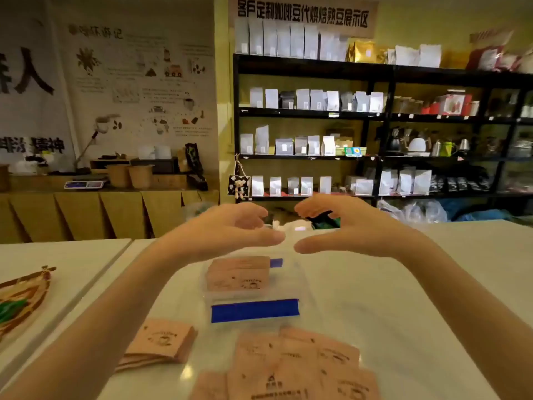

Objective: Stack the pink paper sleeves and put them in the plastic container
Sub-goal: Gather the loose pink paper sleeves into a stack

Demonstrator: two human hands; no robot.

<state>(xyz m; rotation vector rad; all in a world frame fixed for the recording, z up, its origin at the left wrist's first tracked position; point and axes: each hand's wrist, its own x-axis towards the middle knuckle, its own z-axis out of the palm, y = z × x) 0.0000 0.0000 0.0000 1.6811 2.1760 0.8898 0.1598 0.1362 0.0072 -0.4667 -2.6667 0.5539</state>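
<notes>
A clear plastic container [291,284] with blue tape on its near side sits on the white table. Inside it stands a stack of pink paper sleeves [238,274]. My left hand [230,229] and my right hand [346,226] hover above and beyond the container, fingers curved and apart, holding nothing. A small stack of pink sleeves [160,343] lies left of the container's front. Several loose pink sleeves [291,368] are spread out near the table's front edge.
A woven basket [20,295] rests on the adjoining table at the left, across a seam. Black shelves [383,116] with white bags fill the back right. A wooden counter [101,194] with a scale stands at the back left.
</notes>
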